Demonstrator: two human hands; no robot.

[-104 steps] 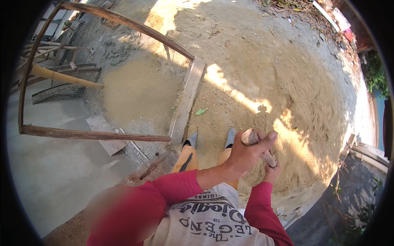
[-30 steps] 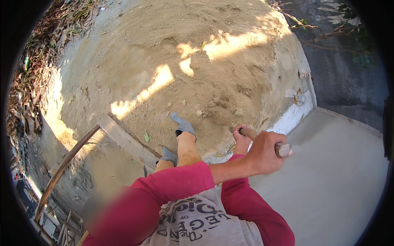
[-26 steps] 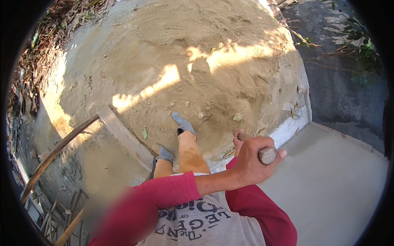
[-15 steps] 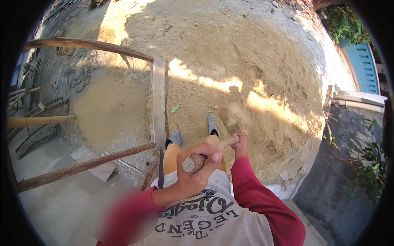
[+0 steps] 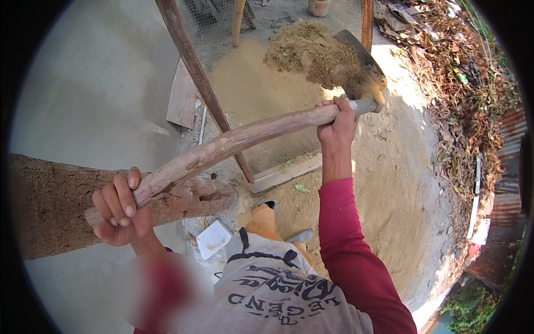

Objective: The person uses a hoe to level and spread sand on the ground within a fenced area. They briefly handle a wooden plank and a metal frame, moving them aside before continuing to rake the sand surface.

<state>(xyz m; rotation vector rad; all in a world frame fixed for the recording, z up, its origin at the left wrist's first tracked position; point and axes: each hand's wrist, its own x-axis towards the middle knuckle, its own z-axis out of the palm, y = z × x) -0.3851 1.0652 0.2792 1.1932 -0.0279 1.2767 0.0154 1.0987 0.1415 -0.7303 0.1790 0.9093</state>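
A shovel with a long, slightly bent wooden handle [image 5: 233,142] runs across in front of me. My left hand [image 5: 125,209] is wrapped round the handle's butt end, and my right hand [image 5: 337,127] grips it close to the metal socket. The dark shovel blade [image 5: 364,61] is tilted on edge at the far end. A clump of sandy soil [image 5: 311,53] is in the air off the blade, above a wire mesh screen [image 5: 289,92] in a wooden frame [image 5: 203,86]. Fine sand shows beneath the mesh.
A thick tree trunk [image 5: 50,206] crosses at the left, under the handle's end. A white tile [image 5: 213,239] lies by my feet, and a board [image 5: 182,97] beside the frame. Dry leaves [image 5: 445,72] and rusty corrugated sheets [image 5: 509,161] line the right side.
My view has turned left toward the screen. The shovel has swung up from near my feet to over the mesh, and soil has come off its blade. Both hands still hold the handle.
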